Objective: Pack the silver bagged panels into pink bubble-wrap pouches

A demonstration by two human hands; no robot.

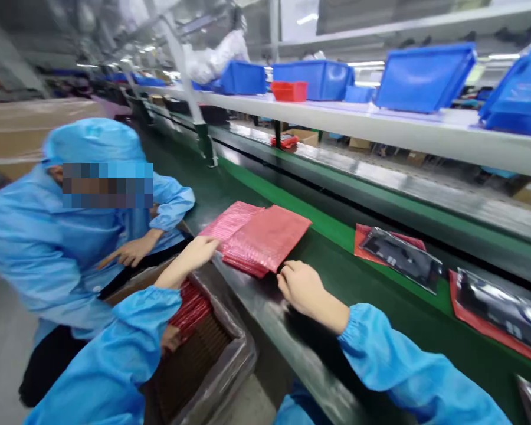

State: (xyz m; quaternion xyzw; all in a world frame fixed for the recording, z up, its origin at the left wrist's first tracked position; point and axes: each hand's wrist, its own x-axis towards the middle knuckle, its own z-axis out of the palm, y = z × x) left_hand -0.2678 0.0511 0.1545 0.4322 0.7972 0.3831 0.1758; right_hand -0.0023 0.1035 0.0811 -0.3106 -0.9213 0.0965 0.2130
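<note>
A loose stack of red bubble bags (pixel 265 236) lies on the green conveyor belt in front of me, one bag slanting out from under another. My left hand (pixel 197 254) is closed at the stack's left edge, with its fingertips partly hidden against the bags. At the near right corner, my right hand (pixel 303 289) has its fingers curled in a pinch by the bags' edge. Below my left arm stands a plastic-lined box (pixel 241 348) holding more red bags (pixel 192 310) in its far part.
A co-worker (pixel 92 236) in a blue smock and cap sits at the left by the box. Dark items in clear bags (pixel 402 257) lie on red bags along the belt to the right. Blue bins (pixel 425 77) and a red bin (pixel 289 91) line a shelf above.
</note>
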